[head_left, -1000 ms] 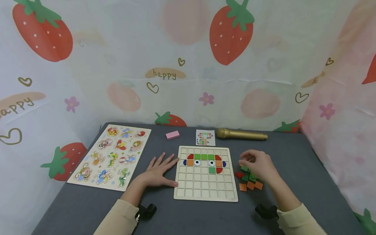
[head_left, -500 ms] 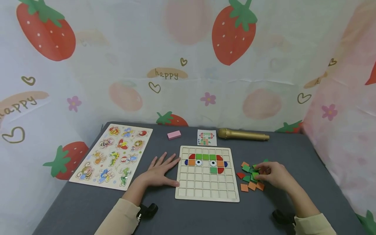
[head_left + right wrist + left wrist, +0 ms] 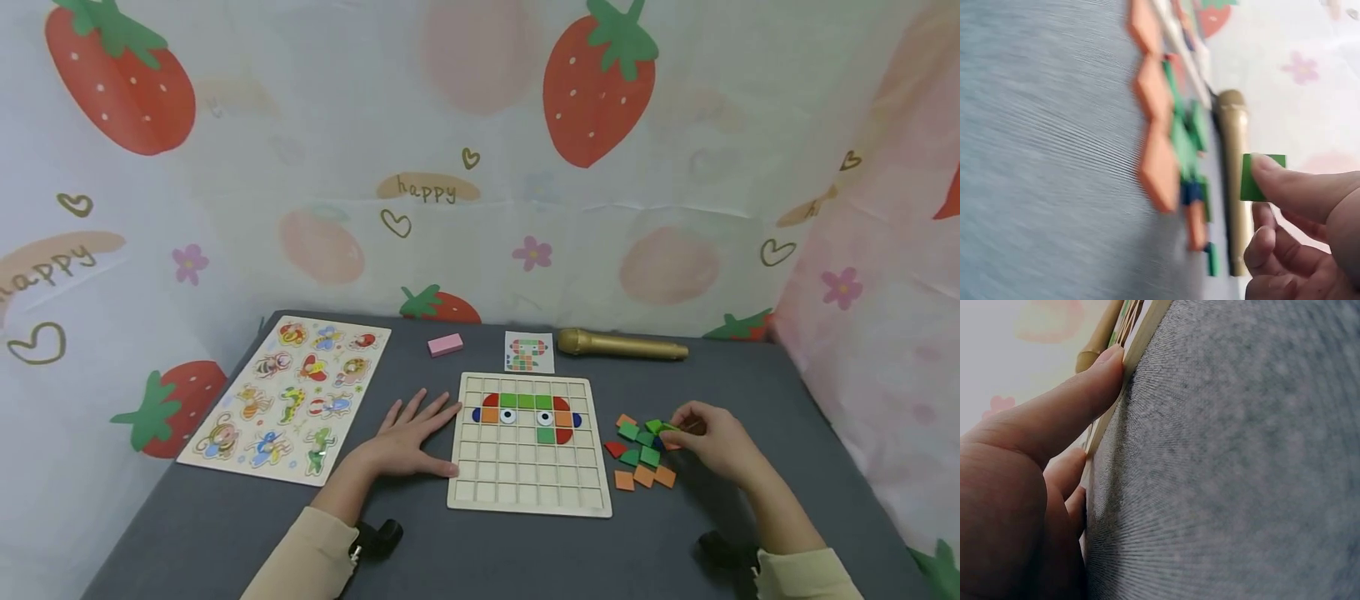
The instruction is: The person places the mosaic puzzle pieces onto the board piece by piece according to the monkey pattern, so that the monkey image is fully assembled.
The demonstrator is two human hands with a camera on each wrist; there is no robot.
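My left hand (image 3: 401, 446) lies with fingers spread at the left edge of a wooden grid board (image 3: 525, 477), its thumb and fingertips touching that edge. In the left wrist view the thumb (image 3: 1079, 394) rests against the board's rim. Set in the board's upper rows are red, green, orange and blue pieces and two eye pieces (image 3: 544, 418). My right hand (image 3: 716, 442) is over the far right side of a loose tile pile, pinching a green square tile (image 3: 1249, 187) between thumb and fingers. Orange tiles (image 3: 643, 476), green tiles (image 3: 628, 457) and a red piece (image 3: 616, 449) lie in the pile.
Behind the board lie a small pattern card (image 3: 529, 352), a gold microphone (image 3: 622, 343) and a pink block (image 3: 446, 345). An insect puzzle board (image 3: 288, 400) takes up the table's left side. A strawberry-print cloth (image 3: 487, 250) hangs behind the table.
My right hand has moved right and toward the near side across the pile, and it now pinches a green tile lifted from there. The left hand keeps its place on the board's edge.
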